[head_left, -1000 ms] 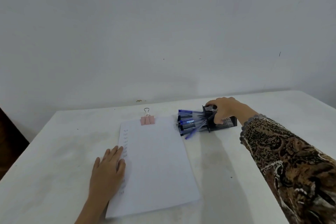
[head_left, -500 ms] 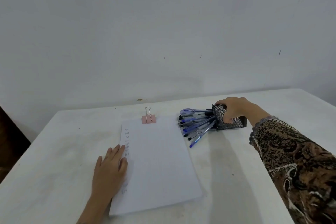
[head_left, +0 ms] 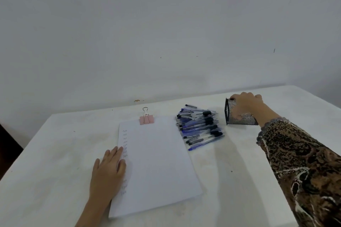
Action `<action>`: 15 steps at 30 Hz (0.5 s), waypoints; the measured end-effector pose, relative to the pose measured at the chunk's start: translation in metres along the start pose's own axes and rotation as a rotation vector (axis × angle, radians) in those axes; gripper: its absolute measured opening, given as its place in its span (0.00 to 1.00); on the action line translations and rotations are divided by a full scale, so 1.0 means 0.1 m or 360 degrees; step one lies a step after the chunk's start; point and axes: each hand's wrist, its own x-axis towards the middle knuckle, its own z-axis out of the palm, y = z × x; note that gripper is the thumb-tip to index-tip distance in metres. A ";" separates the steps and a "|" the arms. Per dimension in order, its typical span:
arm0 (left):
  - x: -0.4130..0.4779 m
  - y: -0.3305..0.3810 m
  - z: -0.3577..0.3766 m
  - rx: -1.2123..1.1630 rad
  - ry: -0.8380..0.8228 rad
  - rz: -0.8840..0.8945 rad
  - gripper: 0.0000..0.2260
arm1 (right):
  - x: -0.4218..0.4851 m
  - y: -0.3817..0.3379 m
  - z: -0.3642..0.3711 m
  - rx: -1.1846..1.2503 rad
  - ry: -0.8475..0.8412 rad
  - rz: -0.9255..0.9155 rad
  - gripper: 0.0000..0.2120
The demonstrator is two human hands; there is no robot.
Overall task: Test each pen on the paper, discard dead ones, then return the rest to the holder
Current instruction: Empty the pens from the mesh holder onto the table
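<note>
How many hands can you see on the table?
2. The left hand lies flat on the left edge of the paper. The right hand grips the mesh holder, tipped on its side right of the pens.

We've got the right hand gripping the black mesh holder, which lies on its side, mouth facing the pens heaped beside the paper. The left hand lies flat on the paper's left edge, pink binder clip up top.
</note>
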 end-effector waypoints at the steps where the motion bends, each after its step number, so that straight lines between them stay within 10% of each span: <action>1: 0.00 0.00 0.00 -0.0003 0.0001 0.0000 0.21 | 0.00 0.04 0.02 0.0088 0.0055 0.0086 0.39; 8: 0.00 -0.04 0.03 0.0028 0.0005 0.0025 0.21 | -0.05 0.08 0.38 0.1359 0.0853 0.0427 0.42; 15: 0.02 -0.03 0.01 0.0024 -0.0058 0.0064 0.30 | -0.11 -0.02 0.89 0.2168 0.0912 0.0418 0.41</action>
